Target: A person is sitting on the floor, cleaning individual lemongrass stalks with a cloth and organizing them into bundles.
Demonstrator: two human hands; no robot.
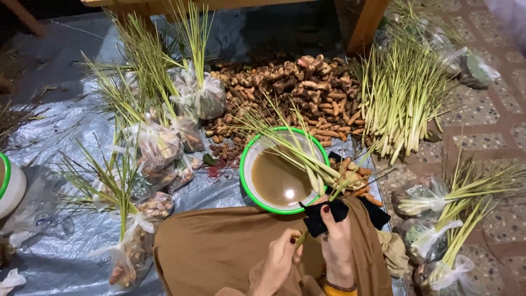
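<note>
Both hands worked over the lap: the left hand [280,257] had its grip pinched narrow on the lower end of a thin green stalk [299,240], while the right hand [335,238] closed its grip on a black cloth [329,215] wrapped about the base of a lemongrass bundle [307,159]. That bundle slanted up and to the left, its blades crossing above the bowl.

Far left, a white container with a green rim [10,186] stood at the frame's edge on the grey plastic sheet [66,241] covering the floor. Next to it lay several clear bags [156,148] of roots with lemongrass blades tied upright in them, spread from the near left corner toward the back. In the middle, a white bowl with a green rim [246,164] held brown liquid and sat just past the brown skirt [219,246] on the person's lap. Behind the bowl lay a heap of turmeric-like roots [296,93], a few more resting just right of the bowl. Further right, a pile of loose lemongrass stalks [400,104] leaned near a wooden leg [366,24]. At the right edge, more tied bags [433,241] with lemongrass lay on the patterned tiled floor [493,126].
</note>
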